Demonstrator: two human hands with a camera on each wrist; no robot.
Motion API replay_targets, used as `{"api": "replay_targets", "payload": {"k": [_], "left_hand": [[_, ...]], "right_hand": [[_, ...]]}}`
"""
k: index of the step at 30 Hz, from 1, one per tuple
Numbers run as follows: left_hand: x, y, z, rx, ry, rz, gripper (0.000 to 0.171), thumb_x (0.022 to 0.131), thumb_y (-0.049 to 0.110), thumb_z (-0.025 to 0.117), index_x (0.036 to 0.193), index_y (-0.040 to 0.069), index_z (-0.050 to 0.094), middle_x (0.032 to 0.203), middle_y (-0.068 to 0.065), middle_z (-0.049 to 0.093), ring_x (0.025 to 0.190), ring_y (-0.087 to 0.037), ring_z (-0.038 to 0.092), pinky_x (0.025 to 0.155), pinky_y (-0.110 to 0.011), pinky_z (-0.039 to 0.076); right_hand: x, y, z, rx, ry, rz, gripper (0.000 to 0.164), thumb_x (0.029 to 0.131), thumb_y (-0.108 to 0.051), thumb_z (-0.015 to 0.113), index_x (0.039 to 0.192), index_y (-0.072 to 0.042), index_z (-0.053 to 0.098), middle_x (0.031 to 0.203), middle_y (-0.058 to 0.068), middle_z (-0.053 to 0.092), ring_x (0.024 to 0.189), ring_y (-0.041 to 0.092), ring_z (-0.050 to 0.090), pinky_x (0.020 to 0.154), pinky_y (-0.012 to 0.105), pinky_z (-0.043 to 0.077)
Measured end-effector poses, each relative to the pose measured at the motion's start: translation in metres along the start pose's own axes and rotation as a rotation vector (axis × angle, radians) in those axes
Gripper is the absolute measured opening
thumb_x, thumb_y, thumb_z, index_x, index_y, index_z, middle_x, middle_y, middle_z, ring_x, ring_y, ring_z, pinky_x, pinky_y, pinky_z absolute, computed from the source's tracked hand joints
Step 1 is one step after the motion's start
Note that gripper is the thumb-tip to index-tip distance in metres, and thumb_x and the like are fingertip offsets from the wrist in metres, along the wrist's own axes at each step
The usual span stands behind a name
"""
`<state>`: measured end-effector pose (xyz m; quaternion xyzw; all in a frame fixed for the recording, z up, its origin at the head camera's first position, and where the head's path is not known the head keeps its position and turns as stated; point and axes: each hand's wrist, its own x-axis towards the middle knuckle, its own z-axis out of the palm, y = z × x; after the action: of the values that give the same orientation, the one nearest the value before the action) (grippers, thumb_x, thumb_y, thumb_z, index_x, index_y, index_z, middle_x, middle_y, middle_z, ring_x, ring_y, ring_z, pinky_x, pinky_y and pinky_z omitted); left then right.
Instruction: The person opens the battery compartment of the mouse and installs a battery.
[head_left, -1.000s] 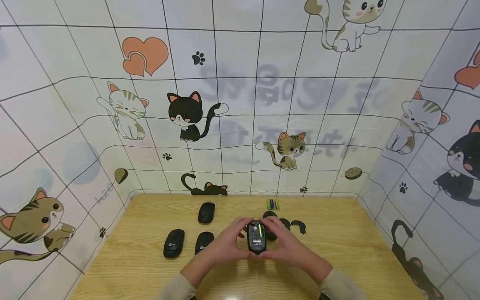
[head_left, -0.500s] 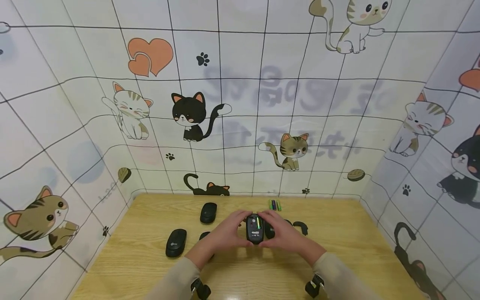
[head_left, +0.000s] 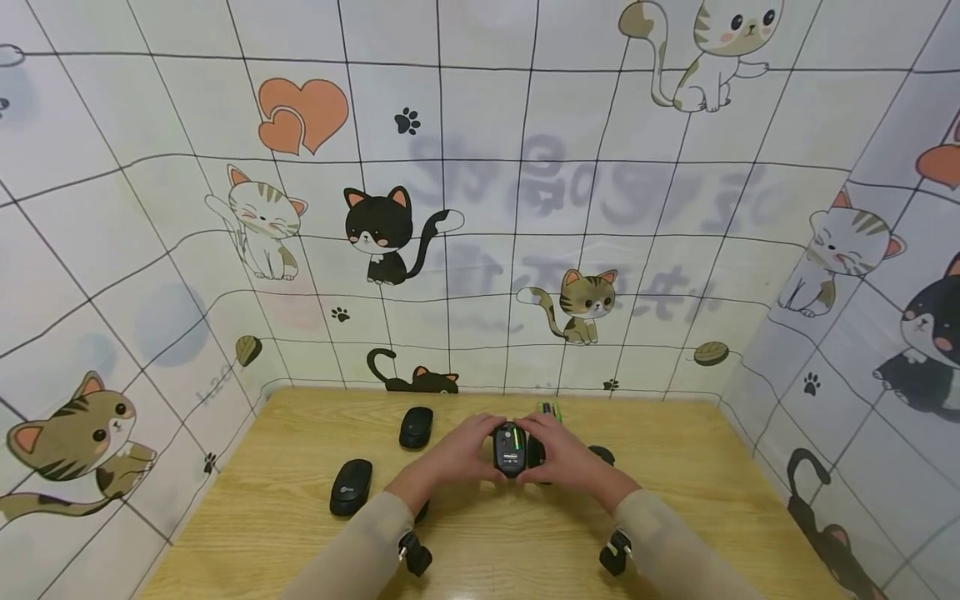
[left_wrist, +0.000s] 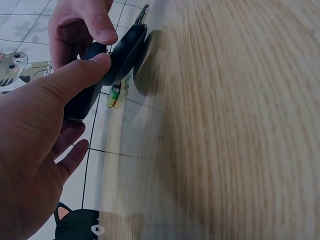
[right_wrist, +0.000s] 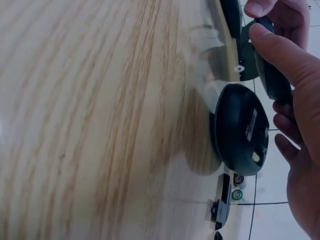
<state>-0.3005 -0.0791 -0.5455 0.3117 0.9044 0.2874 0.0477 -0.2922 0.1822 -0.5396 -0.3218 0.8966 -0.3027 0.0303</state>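
Note:
Between both hands is a black computer mouse, underside up, with a green battery and a pale label showing on it. My left hand grips its left side, thumb at the near end and fingers toward the far end. On the opposite side my right hand holds it the same way. From the wrist views, the held mouse is raised above the table. Another mouse lies upside down on the table by the right hand, its battery bay uncovered; in the head view that hand covers most of it.
On the left side of the wooden table lie two black mice, a far one and a nearer one. A third is almost hidden by the left forearm. Loose batteries and a curved black cover lie beyond the right hand.
Both hands have carried the mouse a little farther from the body, toward the wall. The forearms now hide more of the third mouse on the left and of the covers on the right.

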Motion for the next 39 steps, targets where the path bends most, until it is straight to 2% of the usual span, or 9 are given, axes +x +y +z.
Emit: {"api": "replay_targets", "payload": {"k": [6,12,24,30,39], "left_hand": [[0.005,-0.002,-0.001,0.018,-0.008,-0.007,0.097,0.083,0.034,0.101,0.163,0.012,0.051,0.152,-0.001,0.06,0.139,-0.019,0.058,0.12,-0.041,0.049],[0.008,-0.005,0.002,0.033,-0.01,-0.012,0.094,0.082,0.035,0.102,0.161,0.014,0.054,0.148,0.001,0.062,0.138,-0.018,0.058,0.12,-0.04,0.049],[0.015,-0.013,0.01,0.074,-0.05,-0.049,0.095,0.083,0.04,0.101,0.162,0.017,0.053,0.158,-0.001,0.058,0.147,-0.024,0.052,0.123,-0.044,0.046],[0.016,-0.012,0.012,0.095,-0.073,-0.057,0.094,0.085,0.039,0.1,0.162,0.013,0.053,0.159,-0.005,0.058,0.152,-0.028,0.05,0.128,-0.048,0.04],[0.015,-0.006,0.01,0.089,-0.073,-0.05,0.093,0.085,0.036,0.1,0.16,0.009,0.053,0.153,-0.007,0.061,0.143,-0.025,0.056,0.121,-0.042,0.048]], "right_hand": [[0.007,0.009,0.004,-0.058,0.003,-0.016,0.096,0.086,-0.043,0.098,0.161,-0.004,0.053,0.15,0.007,0.057,0.138,0.028,0.055,0.113,0.055,0.053],[0.012,0.01,0.007,-0.071,-0.008,0.002,0.094,0.085,-0.04,0.099,0.16,-0.003,0.055,0.148,0.008,0.058,0.138,0.03,0.056,0.113,0.056,0.053],[0.018,0.011,0.011,-0.195,-0.033,0.002,0.093,0.082,-0.043,0.1,0.154,-0.002,0.059,0.14,0.009,0.063,0.131,0.029,0.056,0.115,0.056,0.051],[0.019,0.01,0.012,-0.273,-0.047,-0.004,0.091,0.081,-0.044,0.101,0.151,-0.001,0.061,0.139,0.011,0.065,0.129,0.032,0.057,0.113,0.057,0.051],[0.021,0.009,0.011,-0.346,-0.05,-0.005,0.092,0.081,-0.046,0.1,0.15,-0.001,0.062,0.138,0.011,0.065,0.131,0.032,0.056,0.116,0.057,0.048]]}}
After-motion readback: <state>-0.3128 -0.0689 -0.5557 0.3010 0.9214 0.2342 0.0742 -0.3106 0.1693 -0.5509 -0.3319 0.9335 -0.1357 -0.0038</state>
